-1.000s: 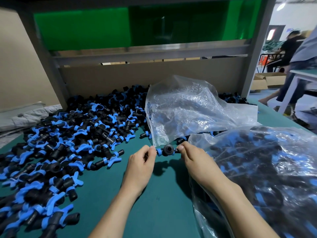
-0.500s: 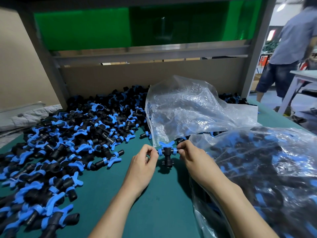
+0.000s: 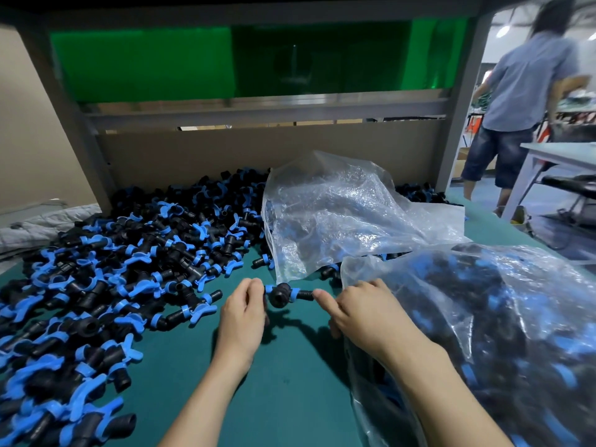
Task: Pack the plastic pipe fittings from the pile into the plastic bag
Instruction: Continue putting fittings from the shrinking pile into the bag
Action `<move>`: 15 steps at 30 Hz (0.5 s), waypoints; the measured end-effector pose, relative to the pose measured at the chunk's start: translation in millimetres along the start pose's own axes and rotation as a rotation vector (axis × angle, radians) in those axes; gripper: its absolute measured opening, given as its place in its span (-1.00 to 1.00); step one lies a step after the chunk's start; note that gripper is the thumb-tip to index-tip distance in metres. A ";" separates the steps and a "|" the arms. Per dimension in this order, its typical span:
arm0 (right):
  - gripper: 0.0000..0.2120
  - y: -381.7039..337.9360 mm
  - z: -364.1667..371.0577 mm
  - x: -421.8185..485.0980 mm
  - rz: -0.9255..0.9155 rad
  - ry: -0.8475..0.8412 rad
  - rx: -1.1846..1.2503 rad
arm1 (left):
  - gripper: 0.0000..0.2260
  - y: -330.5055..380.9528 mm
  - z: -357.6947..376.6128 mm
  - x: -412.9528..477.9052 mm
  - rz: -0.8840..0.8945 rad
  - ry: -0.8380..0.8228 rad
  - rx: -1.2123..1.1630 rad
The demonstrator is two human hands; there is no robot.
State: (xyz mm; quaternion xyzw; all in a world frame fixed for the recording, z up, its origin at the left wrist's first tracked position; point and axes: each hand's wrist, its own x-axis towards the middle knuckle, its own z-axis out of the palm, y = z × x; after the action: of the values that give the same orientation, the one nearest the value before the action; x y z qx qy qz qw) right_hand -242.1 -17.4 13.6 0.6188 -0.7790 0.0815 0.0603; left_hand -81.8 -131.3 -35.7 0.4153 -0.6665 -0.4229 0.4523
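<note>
Two bare hands hold one black-and-blue pipe fitting (image 3: 283,293) level between them, just above a green table (image 3: 283,382), probably to check it before bagging. Curled fingers of the left hand (image 3: 243,312) pinch its left end. The thumb tip of the right hand (image 3: 364,312) meets the other end; its remaining fingers curl beside the well-filled plastic bag (image 3: 483,333), and whether they grip anything cannot be told. Leftward lies the pile (image 3: 129,269); an empty clear bag (image 3: 338,214) drapes behind.
</note>
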 end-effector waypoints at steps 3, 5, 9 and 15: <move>-0.35 3.5 -11.6 0.6 -0.031 0.047 -0.107 | -0.60 0.1 0.9 -0.7 0.033 0.027 -0.019; -0.40 6.9 -21.3 -1.1 -0.050 0.109 -0.099 | -0.63 0.6 2.6 -1.9 0.032 0.049 -0.039; -0.37 12.8 -44.5 -3.6 -0.072 0.216 -0.044 | -0.68 7.9 11.2 -10.8 -0.032 0.057 -0.138; -0.33 0.2 -61.5 -8.4 -0.011 0.476 0.430 | -0.71 46.8 45.4 -44.9 -0.001 -0.135 -0.255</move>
State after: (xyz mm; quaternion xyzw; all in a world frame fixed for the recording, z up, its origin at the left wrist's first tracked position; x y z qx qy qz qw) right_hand -240.7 3.1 72.3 0.5853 -0.7045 0.3863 0.1091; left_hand -122.1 -66.8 -13.6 0.3256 -0.6361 -0.5312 0.4552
